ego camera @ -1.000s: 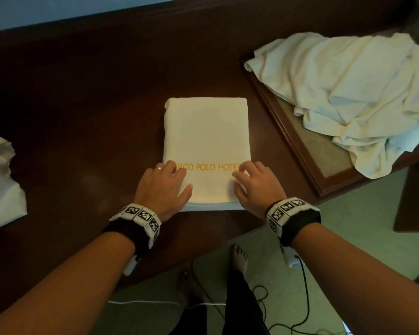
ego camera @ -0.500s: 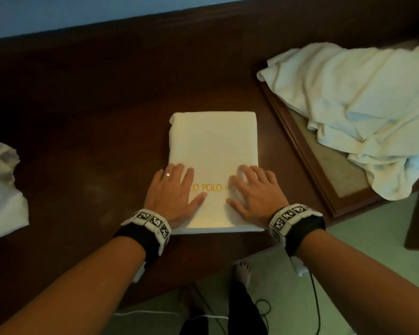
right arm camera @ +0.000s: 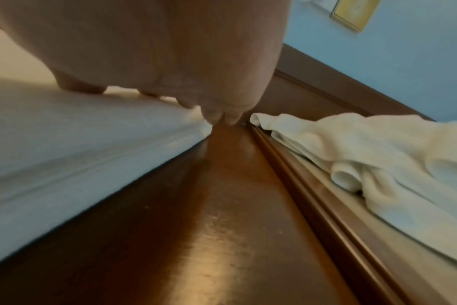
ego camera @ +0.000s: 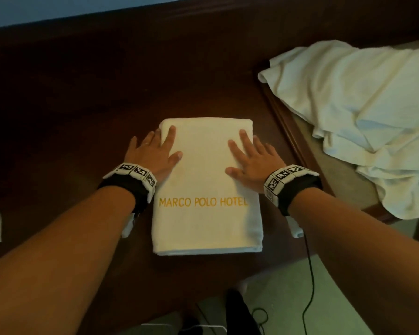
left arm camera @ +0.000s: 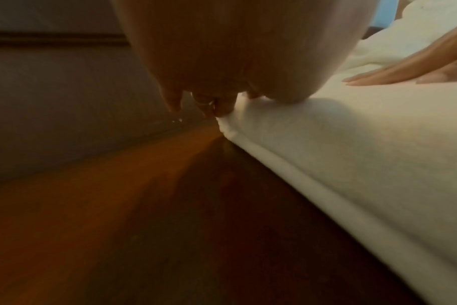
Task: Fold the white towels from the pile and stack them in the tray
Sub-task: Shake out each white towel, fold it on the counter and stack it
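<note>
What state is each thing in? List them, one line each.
Folded white towel with gold "MARCO POLO HOTEL" lettering: folded into a rectangle, flat on the dark wooden table.
Left hand: fingers straight, pressing the towel's far left corner.
Right hand: fingers straight, pressing the towel's far right side.
Pile of crumpled white towels: unfolded, heaped in the wooden tray.

Probably a hotel room: the folded towel [ego camera: 207, 184] reads "MARCO POLO HOTEL", lying on a dark wooden counter [ego camera: 82, 105].
</note>
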Available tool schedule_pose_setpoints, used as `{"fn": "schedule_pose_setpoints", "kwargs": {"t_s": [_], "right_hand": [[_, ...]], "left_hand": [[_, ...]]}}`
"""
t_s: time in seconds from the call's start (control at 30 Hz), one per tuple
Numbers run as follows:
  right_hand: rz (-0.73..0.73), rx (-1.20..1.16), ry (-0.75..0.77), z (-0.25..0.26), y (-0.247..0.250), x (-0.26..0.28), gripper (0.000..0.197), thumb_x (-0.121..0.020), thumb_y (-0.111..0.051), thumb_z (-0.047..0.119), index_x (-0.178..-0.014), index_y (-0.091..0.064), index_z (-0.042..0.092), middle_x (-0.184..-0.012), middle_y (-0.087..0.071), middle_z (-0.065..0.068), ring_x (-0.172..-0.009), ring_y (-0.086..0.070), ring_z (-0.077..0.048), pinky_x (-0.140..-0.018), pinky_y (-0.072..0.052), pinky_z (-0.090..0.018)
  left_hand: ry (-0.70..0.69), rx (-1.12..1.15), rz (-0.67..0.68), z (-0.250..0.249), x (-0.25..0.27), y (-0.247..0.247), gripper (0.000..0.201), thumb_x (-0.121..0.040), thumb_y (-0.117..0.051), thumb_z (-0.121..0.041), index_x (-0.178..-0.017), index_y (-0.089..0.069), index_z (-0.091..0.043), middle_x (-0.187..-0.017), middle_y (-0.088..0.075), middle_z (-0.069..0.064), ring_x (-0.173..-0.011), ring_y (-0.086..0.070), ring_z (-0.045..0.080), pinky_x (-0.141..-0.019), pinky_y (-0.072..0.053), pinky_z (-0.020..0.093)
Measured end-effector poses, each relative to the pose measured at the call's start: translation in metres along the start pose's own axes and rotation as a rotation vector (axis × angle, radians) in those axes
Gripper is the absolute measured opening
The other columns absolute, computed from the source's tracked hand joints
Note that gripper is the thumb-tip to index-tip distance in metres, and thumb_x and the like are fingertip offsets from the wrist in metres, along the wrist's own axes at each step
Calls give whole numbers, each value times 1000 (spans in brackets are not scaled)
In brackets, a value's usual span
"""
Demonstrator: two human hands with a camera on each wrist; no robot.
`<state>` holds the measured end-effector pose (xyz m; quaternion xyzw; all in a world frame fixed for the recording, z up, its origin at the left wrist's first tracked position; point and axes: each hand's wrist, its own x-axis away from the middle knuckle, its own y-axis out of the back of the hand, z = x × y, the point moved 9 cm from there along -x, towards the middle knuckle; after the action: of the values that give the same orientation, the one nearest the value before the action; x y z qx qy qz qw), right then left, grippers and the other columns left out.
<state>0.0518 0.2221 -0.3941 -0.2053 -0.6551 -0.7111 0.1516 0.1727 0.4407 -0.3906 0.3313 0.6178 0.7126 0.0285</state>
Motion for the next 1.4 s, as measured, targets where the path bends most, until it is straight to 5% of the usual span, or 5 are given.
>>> {"fn": "schedule_pose_setpoints", "kwargs": {"t_s": [0.27,0.5,0.77,0.9,1.4], "right_hand": [[-100,-579,-252,1,-29,60,84,-90,-58,54,-153,-10,28,-153,-28,-7,-130,-47,-28,-102,-47,-49],[-171,-975,-457,18,-68,112,48,-85,-70,48,-123,-59,20,-121,-66,0,-111,-63,-22,-92,-53,-39],[-252,-1169,-521,39,-59,152,36,-87,-71,30,-113,-52,14,-116,-65,-5,-99,-63,-22,-79,-49,-34],[-358,-1127,-517,27,-21,185,40,-88,-69,30,-119,-52,12,-115,-64,-6,-102,-63,-24,-84,-52,-39],[-843,-1115,-494,-186,116,386,42,-83,-74,38,-109,-50,15,-102,-62,1,-90,-62,-18,-80,-54,-40]], "left_hand": [[254,501,-95,-8,84,-24,60,-96,-46,-59,-142,-39,-21,-131,-56,9,-116,-56,33,-94,-47,47],[340,983,14,-7,129,-79,46,-83,-79,-43,-114,-63,-12,-116,-70,5,-105,-67,28,-83,-54,37],[275,1282,25,-23,161,-71,45,-78,-85,-20,-114,-60,-13,-115,-69,5,-105,-67,25,-96,-54,48],[197,1304,-85,-45,179,-25,39,-79,-84,-19,-108,-60,-12,-103,-67,0,-98,-65,22,-79,-52,35],[-343,1257,-256,-302,210,207,40,-70,-90,-29,-101,-65,-24,-101,-74,-6,-92,-72,14,-84,-60,41]]}}
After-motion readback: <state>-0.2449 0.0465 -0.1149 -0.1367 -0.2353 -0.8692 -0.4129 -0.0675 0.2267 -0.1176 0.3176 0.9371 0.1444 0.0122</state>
